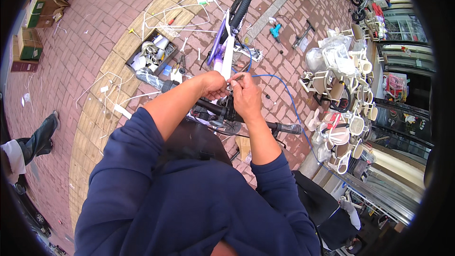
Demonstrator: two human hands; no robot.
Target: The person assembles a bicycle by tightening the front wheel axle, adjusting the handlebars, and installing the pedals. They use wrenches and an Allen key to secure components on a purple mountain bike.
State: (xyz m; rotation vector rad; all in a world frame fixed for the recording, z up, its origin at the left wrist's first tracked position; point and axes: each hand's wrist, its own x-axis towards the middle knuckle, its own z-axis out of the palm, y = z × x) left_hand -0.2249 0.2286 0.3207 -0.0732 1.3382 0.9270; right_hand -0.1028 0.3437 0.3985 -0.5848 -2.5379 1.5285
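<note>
In front of me stands a bicycle with a purple and white frame (227,53) and a knobbly black tyre (241,4) at its far end. Its black handlebar (212,106) runs crosswise beneath my wrists, with clear plastic wrapped round the grip (290,128) at the right end. My left hand (215,85) is closed, its fingers curled above the middle of the handlebar. Close against it, my right hand (246,96) pinches at a small dark piece between the two hands. That piece is too small and covered to name.
An open parts box (131,61) lies left of the bicycle, near loose wrenches (184,44). A teal power tool (275,31) and a blue hose (290,96) lie on the right. White child seats (337,135) are heaped farther right. A passer-by's leg (41,135) shows at left.
</note>
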